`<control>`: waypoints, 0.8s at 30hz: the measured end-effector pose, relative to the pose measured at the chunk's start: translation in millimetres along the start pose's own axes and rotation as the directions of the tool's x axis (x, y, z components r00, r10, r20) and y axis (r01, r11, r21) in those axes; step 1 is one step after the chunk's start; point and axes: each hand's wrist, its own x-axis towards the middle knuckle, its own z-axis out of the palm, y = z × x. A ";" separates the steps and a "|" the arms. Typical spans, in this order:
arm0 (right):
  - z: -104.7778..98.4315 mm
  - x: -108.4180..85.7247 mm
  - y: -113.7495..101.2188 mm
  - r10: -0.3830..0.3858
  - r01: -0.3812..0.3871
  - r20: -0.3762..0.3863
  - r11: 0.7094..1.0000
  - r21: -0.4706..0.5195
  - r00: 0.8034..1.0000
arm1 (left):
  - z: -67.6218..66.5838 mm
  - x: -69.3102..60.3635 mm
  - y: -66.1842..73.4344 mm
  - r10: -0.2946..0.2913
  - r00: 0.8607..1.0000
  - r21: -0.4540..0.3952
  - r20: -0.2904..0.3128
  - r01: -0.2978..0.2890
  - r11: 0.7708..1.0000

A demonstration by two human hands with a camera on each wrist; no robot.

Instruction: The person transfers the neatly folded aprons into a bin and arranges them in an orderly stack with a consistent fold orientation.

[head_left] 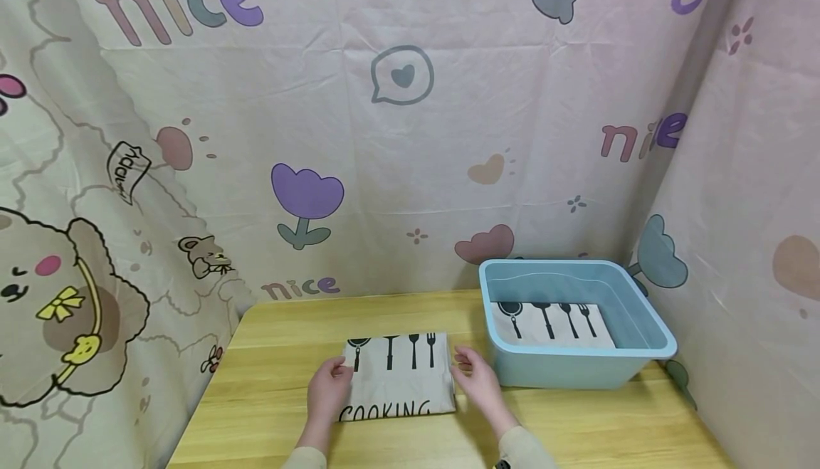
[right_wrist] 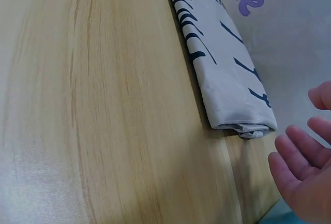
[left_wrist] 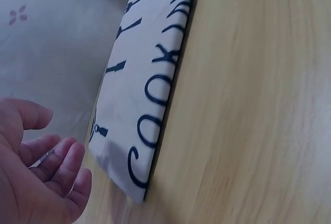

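Note:
A folded white cloth [head_left: 398, 376], printed with black kitchen utensils and the word COOKING, lies flat on the wooden table. Beside its left edge is my left hand [head_left: 329, 388], fingers loosely bent and nothing in them; the left wrist view shows a gap between this hand [left_wrist: 44, 167] and the cloth [left_wrist: 139, 89]. On the other side, my right hand [head_left: 479, 382] stands near the cloth's right edge, also holding nothing. In the right wrist view its relaxed fingers [right_wrist: 295, 154] are apart from the cloth's layered, folded end [right_wrist: 243, 130].
A light blue plastic bin [head_left: 564, 369] stands at the table's right. Inside it lies another folded white cloth [head_left: 557, 327] with the same utensil print. Printed curtains [head_left: 410, 141] hang behind and along both sides of the wooden table [head_left: 256, 398].

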 end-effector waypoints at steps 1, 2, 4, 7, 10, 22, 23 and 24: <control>0.2 0.6 0.3 0.008 -0.008 0.001 1.000 0.005 1.000 | -1.5 1.2 -1.0 -0.012 1.000 -0.011 0.003 0.012 1.000; 0.6 1.3 1.0 0.015 -0.015 0.001 1.000 0.008 1.000 | -2.5 2.4 -2.1 -0.023 1.000 -0.023 0.004 0.023 0.999; 1.2 2.5 2.2 0.027 -0.027 0.001 1.000 0.016 1.000 | -4.6 4.6 -4.0 -0.024 1.000 -0.034 0.007 0.024 0.999; 2.2 4.3 3.1 0.049 -0.049 0.001 0.998 0.031 0.999 | -7.1 8.6 -7.2 -0.027 1.000 -0.044 0.008 0.027 0.999; 3.2 6.3 2.5 0.065 -0.065 0.009 0.996 0.058 0.998 | -10.0 11.9 -10.0 -0.032 0.999 -0.046 0.028 0.034 0.998; 6.1 13.2 -1.4 0.168 -0.170 0.050 0.984 0.053 0.985 | -15.3 19.4 -13.7 -0.109 0.980 -0.098 0.167 0.126 0.987; 6.7 13.8 -1.1 0.175 -0.177 0.052 0.983 0.041 0.983 | -14.9 20.0 -13.6 -0.118 0.978 -0.101 0.173 0.137 0.985; 7.3 14.3 -1.3 0.184 -0.186 0.055 0.982 0.032 0.981 | -14.5 20.4 -13.6 -0.122 0.977 -0.102 0.173 0.141 0.985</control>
